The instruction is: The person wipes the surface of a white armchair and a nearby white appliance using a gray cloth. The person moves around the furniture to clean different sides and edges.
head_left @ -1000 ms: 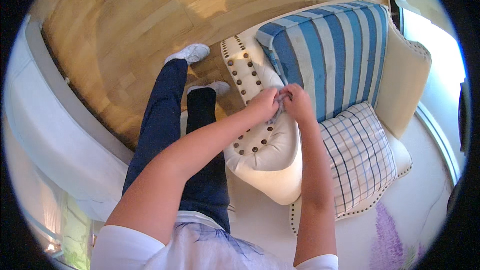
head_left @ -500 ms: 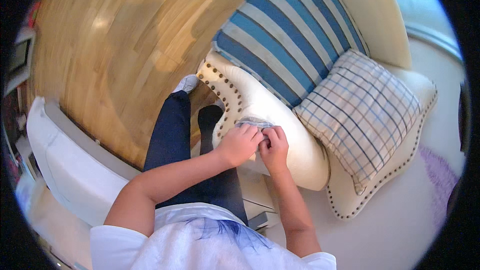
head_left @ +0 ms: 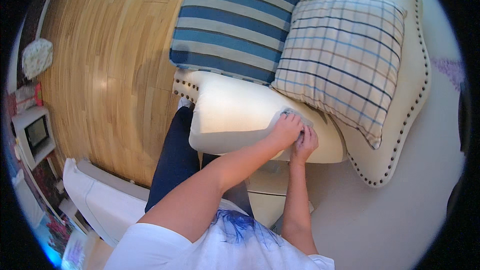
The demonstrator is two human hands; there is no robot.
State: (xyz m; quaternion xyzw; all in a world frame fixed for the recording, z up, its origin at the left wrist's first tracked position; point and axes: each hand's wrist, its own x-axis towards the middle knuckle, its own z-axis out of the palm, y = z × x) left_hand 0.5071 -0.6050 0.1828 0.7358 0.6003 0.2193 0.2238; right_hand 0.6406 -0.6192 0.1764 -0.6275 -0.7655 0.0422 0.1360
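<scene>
The cream armrest (head_left: 232,112) of a sofa lies in front of me. My left hand (head_left: 287,129) is on its top toward the right end, fingers closed on a small crumpled grey cloth (head_left: 303,119). Right beside it, my right hand (head_left: 305,145) also has its fingers curled in on the cloth at the armrest's near side. The two hands almost touch and cover most of the cloth, so its shape is hidden. Just beyond them leans a checked cushion (head_left: 345,60), white with blue, black and tan lines.
A blue-and-grey striped seat cushion (head_left: 230,25) lies beyond the armrest. The studded sofa back (head_left: 411,95) stands at the right against a pale wall. Wooden floor (head_left: 110,70) spreads out to the left. A white padded piece of furniture (head_left: 102,195) is close by my left leg.
Both hands have moved with the cloth from the armrest's front end along its top toward the sofa back. My view has turned, and the sofa now sits differently in it.
</scene>
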